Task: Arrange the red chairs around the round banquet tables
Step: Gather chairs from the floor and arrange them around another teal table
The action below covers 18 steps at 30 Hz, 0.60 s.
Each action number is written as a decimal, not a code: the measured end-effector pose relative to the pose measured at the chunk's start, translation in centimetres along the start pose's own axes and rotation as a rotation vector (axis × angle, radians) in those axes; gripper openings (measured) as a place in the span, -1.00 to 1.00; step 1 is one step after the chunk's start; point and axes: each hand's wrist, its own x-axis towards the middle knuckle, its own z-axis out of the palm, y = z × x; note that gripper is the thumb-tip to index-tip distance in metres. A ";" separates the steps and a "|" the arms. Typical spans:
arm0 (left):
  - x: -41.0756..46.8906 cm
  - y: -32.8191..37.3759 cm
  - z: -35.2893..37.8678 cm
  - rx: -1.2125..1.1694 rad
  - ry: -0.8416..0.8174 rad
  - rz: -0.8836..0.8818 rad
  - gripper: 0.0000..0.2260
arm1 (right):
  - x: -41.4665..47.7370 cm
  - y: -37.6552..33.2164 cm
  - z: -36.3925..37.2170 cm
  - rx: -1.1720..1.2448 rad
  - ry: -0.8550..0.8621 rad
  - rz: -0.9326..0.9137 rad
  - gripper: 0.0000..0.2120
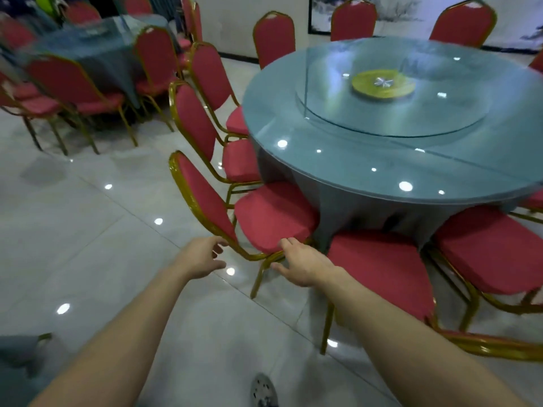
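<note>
A red chair (270,215) with a gold frame stands at the near-left side of the round banquet table (367,171), its seat tucked against the grey-blue tablecloth. My left hand (202,257) is open, fingers spread, right at the lower end of the chair's back frame. My right hand (302,265) is open too, fingertips touching the front edge of the seat and its gold rail. More red chairs (385,265) ring the table on both sides. A glass turntable (390,95) lies on the tabletop.
A second round table (97,45) with red chairs around it stands at the back left. Glossy tiled floor (88,230) stretches between the two tables. My shoe (263,390) shows at the bottom edge. A wall with a painting (411,13) is behind the table.
</note>
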 end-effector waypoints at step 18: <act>28.1 -19.2 -23.8 0.121 0.185 0.256 -0.41 | 36.3 -12.7 -3.4 0.118 0.191 0.210 -0.48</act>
